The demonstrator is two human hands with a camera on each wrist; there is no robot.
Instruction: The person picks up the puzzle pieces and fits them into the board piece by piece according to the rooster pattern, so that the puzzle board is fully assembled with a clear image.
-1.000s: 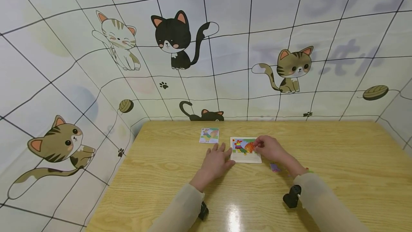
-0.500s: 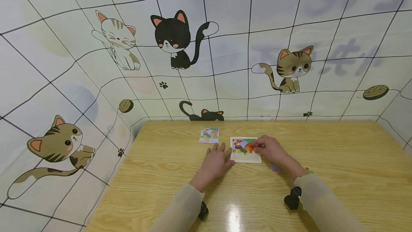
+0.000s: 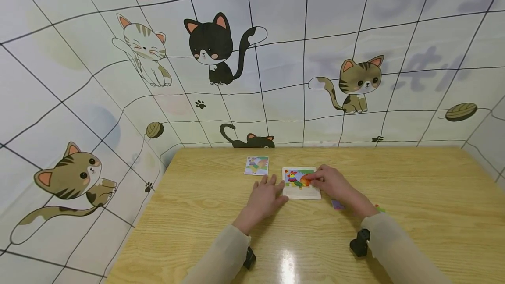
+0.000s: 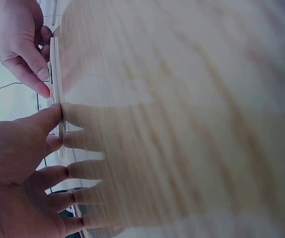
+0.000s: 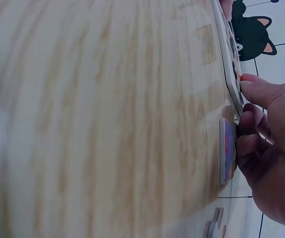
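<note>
A white-framed jigsaw puzzle board [image 3: 301, 194] with a colourful rooster picture lies on the table, its lower part bare. My left hand [image 3: 263, 197] rests with spread fingers on the tabletop, thumb and index finger touching the board's left edge. At the board's right side, the right hand [image 3: 335, 184] has thumb and index finger together on an orange puzzle piece [image 3: 305, 181] in the rooster's tail area. Its other fingers are curled, as the right wrist view shows. Those fingertips hide part of the piece, so how it sits in the frame is unclear.
A purple puzzle piece [image 3: 337, 205] lies beside the right wrist, and a green piece [image 3: 379, 209] farther right, partly hidden by the sleeve. A paler rooster picture card [image 3: 256, 166] lies behind the left hand. The cat-patterned wall covering [image 3: 284, 113] rises at the table's back edge.
The right hand's thumb and index finger have shifted slightly left and down over the orange part of the picture. My left hand and the board have stayed put.
</note>
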